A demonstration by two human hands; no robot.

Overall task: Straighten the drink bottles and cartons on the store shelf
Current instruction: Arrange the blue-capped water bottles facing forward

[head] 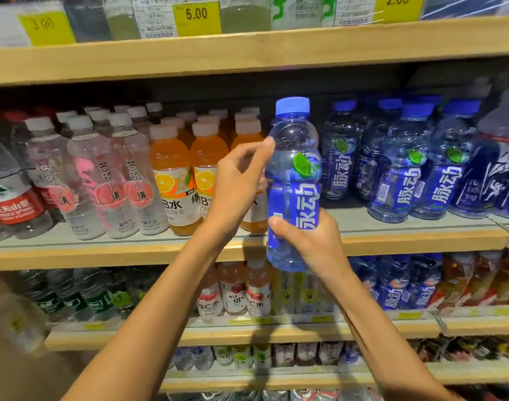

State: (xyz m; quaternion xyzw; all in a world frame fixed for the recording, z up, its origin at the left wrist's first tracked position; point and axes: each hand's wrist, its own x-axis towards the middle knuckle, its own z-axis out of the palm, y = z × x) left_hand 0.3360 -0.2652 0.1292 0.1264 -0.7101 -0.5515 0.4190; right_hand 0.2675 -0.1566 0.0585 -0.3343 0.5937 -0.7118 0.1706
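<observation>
A clear blue bottle (294, 157) with a blue cap and a blue label stands upright in the air in front of the middle shelf (415, 235). My right hand (308, 241) grips its lower half from the right. My left hand (238, 183) touches its upper left side with spread fingertips and holds nothing. Behind the bottle there is a gap in the row, between the orange drink bottles (172, 175) on the left and more blue bottles (397, 169) on the right.
Pink-labelled clear bottles (114, 180) and red-labelled water bottles (13, 198) fill the shelf's left part. An upper shelf board (247, 53) carries yellow price tags (196, 17). Lower shelves (247, 331) hold several more bottles and cartons.
</observation>
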